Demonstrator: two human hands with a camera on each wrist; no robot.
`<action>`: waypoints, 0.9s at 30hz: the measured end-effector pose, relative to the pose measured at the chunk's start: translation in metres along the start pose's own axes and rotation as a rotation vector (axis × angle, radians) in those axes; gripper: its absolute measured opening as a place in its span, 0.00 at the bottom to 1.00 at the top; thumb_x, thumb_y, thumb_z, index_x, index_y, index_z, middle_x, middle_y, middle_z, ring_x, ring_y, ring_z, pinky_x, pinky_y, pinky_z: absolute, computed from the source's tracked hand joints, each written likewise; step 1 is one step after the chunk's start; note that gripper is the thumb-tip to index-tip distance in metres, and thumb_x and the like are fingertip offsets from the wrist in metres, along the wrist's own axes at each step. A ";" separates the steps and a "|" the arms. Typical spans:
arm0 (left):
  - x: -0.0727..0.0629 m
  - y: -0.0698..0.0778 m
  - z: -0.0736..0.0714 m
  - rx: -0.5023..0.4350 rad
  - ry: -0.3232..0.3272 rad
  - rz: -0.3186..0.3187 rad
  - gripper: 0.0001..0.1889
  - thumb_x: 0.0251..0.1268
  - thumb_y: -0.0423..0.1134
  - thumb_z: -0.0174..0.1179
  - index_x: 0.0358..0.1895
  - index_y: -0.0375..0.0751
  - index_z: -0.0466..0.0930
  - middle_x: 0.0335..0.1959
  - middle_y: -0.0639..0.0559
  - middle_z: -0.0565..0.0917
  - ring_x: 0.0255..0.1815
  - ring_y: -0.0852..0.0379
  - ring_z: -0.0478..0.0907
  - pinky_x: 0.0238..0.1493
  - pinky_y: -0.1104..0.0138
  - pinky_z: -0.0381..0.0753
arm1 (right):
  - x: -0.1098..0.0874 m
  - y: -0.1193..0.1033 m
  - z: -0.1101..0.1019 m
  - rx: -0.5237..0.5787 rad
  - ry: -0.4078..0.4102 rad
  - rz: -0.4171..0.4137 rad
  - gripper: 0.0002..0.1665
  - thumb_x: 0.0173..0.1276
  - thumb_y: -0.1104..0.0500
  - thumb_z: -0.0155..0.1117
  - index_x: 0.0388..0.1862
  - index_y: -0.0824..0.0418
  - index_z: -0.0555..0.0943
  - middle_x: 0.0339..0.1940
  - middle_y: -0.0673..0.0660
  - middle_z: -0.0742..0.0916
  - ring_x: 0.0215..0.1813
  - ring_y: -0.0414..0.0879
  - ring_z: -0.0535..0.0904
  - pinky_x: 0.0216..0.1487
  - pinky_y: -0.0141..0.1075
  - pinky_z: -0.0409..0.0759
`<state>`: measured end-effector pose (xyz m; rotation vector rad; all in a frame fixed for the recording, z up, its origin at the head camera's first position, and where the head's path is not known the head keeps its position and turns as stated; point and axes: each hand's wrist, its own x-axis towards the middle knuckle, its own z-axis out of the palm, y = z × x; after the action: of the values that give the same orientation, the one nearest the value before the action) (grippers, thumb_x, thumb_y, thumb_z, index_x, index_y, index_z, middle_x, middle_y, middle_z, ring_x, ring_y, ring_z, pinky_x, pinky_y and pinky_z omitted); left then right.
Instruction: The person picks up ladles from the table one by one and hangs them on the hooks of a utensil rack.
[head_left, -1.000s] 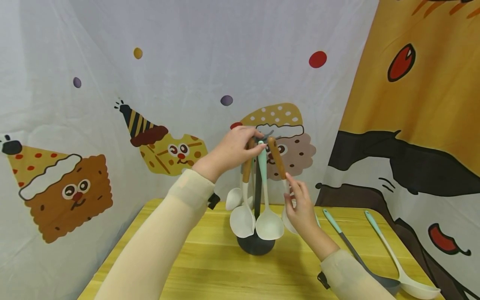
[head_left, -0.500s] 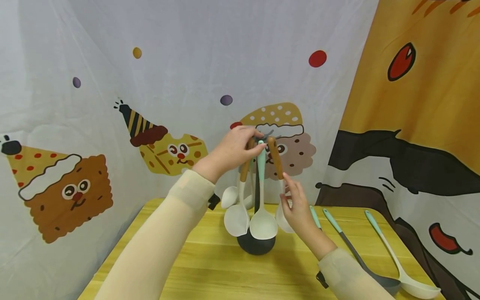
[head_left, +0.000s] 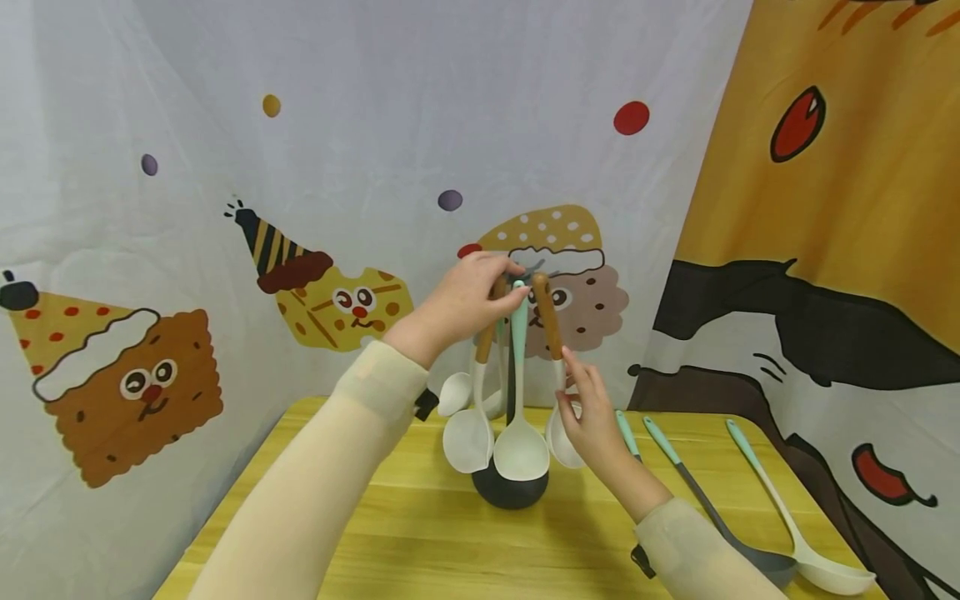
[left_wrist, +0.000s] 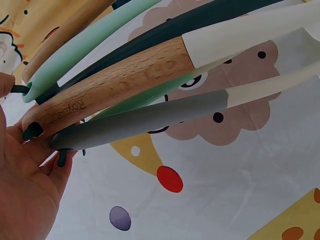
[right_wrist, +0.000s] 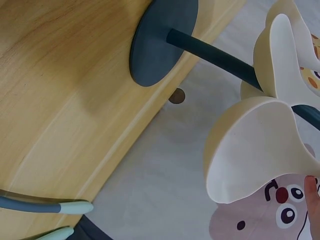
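Several ladles (head_left: pixel 521 450) hung around the stand (head_left: pixel 510 492), which stood upright on the counter (head_left: pixel 420 525). The left hand (head_left: pixel 472 296) was clamped on the stand's top. Apart from it, right of the stand's pole, the right hand (head_left: pixel 592 417) touched the neck of a wooden-handled ladle (head_left: pixel 549 321); couldn't tell if pinched. Farther right of the stand lay a gray ladle (head_left: pixel 697 492) and a white ladle (head_left: pixel 836 575).
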<state>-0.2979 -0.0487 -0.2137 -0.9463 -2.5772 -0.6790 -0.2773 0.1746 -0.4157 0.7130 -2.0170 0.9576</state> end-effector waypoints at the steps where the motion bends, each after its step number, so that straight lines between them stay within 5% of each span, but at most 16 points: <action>1: 0.000 0.000 0.000 0.000 -0.001 -0.002 0.20 0.81 0.48 0.57 0.65 0.40 0.81 0.44 0.47 0.82 0.43 0.52 0.75 0.53 0.58 0.78 | 0.000 0.000 0.000 -0.001 0.000 -0.001 0.50 0.62 0.85 0.64 0.81 0.62 0.64 0.50 0.66 0.77 0.46 0.53 0.79 0.42 0.42 0.90; 15: -0.002 0.000 0.001 -0.011 -0.006 -0.005 0.21 0.81 0.47 0.56 0.66 0.39 0.80 0.44 0.47 0.81 0.43 0.51 0.75 0.52 0.58 0.78 | -0.003 0.004 -0.003 0.023 -0.030 -0.002 0.49 0.63 0.83 0.64 0.82 0.62 0.64 0.53 0.66 0.77 0.47 0.53 0.79 0.43 0.40 0.89; 19: -0.002 0.001 0.000 -0.003 -0.020 -0.012 0.22 0.81 0.48 0.56 0.67 0.39 0.79 0.50 0.46 0.83 0.54 0.50 0.76 0.61 0.56 0.77 | -0.004 0.005 -0.005 0.029 -0.031 -0.003 0.48 0.63 0.83 0.64 0.81 0.64 0.65 0.54 0.67 0.78 0.47 0.54 0.79 0.44 0.39 0.89; 23: -0.002 0.003 0.000 0.013 -0.029 -0.024 0.23 0.81 0.51 0.55 0.68 0.40 0.79 0.62 0.46 0.82 0.71 0.47 0.72 0.73 0.54 0.72 | -0.005 0.006 -0.009 0.042 -0.036 0.029 0.45 0.64 0.82 0.64 0.80 0.64 0.67 0.55 0.68 0.78 0.48 0.54 0.78 0.48 0.29 0.85; 27: -0.001 0.005 0.000 0.026 -0.027 -0.039 0.24 0.81 0.52 0.56 0.67 0.40 0.79 0.68 0.46 0.80 0.77 0.46 0.67 0.79 0.53 0.67 | -0.007 0.007 -0.013 0.037 -0.033 0.046 0.42 0.66 0.79 0.64 0.79 0.63 0.69 0.54 0.68 0.79 0.47 0.52 0.77 0.49 0.23 0.80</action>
<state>-0.2938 -0.0461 -0.2129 -0.9053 -2.6274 -0.6459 -0.2735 0.1899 -0.4184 0.7097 -2.0569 1.0185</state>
